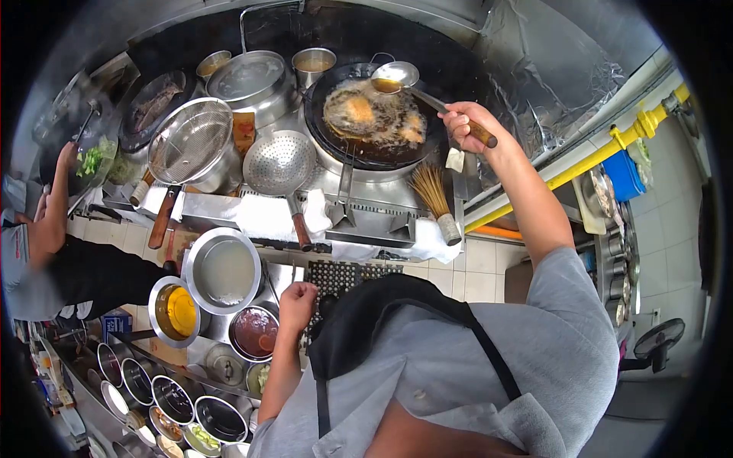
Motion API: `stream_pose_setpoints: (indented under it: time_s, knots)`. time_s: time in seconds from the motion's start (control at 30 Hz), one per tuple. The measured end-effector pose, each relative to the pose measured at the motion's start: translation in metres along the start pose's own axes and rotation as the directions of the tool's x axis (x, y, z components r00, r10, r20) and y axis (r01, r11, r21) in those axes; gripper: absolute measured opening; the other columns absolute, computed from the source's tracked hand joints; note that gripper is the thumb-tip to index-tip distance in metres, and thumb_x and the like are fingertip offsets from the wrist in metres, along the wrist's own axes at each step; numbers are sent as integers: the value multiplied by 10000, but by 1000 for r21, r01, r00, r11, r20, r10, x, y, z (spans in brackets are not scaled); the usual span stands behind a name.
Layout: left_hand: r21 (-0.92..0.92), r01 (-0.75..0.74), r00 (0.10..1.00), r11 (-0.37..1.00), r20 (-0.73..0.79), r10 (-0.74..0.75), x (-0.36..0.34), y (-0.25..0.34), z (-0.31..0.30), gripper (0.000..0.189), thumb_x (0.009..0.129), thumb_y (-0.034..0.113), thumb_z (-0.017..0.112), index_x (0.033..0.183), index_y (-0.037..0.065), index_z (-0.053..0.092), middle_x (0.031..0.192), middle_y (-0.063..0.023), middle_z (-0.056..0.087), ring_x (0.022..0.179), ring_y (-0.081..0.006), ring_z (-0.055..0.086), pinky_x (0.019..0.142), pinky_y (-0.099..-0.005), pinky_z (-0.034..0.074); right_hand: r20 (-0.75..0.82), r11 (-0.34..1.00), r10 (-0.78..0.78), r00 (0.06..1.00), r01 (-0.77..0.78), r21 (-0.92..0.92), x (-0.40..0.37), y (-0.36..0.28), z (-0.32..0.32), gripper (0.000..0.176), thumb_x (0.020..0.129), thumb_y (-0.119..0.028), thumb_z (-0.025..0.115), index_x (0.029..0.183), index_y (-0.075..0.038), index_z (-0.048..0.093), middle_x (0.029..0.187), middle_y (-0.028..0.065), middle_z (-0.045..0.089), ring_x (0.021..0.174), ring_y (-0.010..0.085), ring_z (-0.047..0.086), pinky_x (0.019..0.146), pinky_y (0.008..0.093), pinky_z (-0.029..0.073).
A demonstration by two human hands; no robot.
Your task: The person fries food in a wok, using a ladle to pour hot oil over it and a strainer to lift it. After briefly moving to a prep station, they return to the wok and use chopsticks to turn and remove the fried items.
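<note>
Near the person's waist, the left hand (pixel 298 305) hangs just beside the pot of red sauce (pixel 254 333), its fingers curled in toward the palm and nothing seen in them. Beyond it, a bamboo brush (pixel 431 192) lies at the stove's near right corner, and a skimmer (pixel 279 162) sits along the near edge, left of the wok (pixel 313 122). The wok stands toward the stove's right side, with golden food (pixel 360 110) in bubbling oil; the pieces look crisp, slick and likely to break if pressed.

Past the wok's right side, the right hand (pixel 467 126) has its fingers wrapped closely round the wooden grip of the ladle (pixel 427 99), the butt poking out behind. The ladle's bowl is over the wok's far side, with brown liquid in it. It should be stiff, and bowl-heavy when full; the wood is the place to hold, as the metal is probably hot.
</note>
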State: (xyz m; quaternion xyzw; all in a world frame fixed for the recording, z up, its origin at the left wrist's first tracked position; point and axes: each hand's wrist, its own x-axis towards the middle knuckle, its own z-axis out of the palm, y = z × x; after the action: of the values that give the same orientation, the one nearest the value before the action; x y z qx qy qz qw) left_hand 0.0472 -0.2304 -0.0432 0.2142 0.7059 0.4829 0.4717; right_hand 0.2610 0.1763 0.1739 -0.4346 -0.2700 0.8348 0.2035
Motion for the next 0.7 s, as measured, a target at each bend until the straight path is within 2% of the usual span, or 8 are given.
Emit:
stream_pose_setpoints:
  time_s: [0.07, 0.27, 0.37, 0.6, 0.7]
  knots:
    - [2, -1, 1000, 1000, -15, 1, 6, -16, -6, 166, 840, 152, 609, 816, -13, 604, 630, 9, 543, 494, -68, 468, 453, -228, 385, 18, 1000, 13, 1000, -13, -6, 8, -1, -4, 139, 896, -116, 462, 820, -11, 411, 550, -33, 418, 369, 23, 407, 299, 159, 339]
    - [-35, -21, 1000, 999, 9, 22, 3, 14, -10, 165, 842, 150, 604, 812, -12, 594, 611, 13, 529, 465, -61, 443, 423, -227, 362, 30, 997, -41, 999, 43, -71, 16, -2, 3, 192, 910, -129, 424, 734, -79, 367, 554, -28, 413, 383, 28, 407, 303, 164, 340]
    - [-54, -51, 998, 997, 32, 53, 2, 23, -10, 158, 850, 143, 593, 815, -11, 584, 594, 18, 515, 454, -53, 431, 413, -220, 346, 26, 995, -47, 999, 49, -92, 16, -1, 2, 195, 912, -135, 421, 732, -86, 366, 555, -31, 415, 382, 29, 403, 305, 166, 342]
    - [-61, -19, 997, 998, 69, 23, 0, 29, -3, 141, 855, 132, 590, 820, -4, 581, 582, 22, 514, 441, -52, 428, 403, -213, 335, -36, 986, -83, 996, 77, -146, 19, 5, 2, 211, 911, -140, 434, 714, -93, 374, 536, -37, 406, 381, 32, 387, 313, 171, 332]
    - [-77, -42, 994, 996, 95, 49, 4, 28, 0, 127, 857, 121, 584, 827, -3, 582, 581, 20, 515, 438, -53, 426, 400, -212, 332, -62, 950, -129, 990, 105, -295, 18, 11, -2, 235, 892, -130, 484, 669, -95, 416, 541, -31, 425, 384, 46, 357, 329, 196, 312]
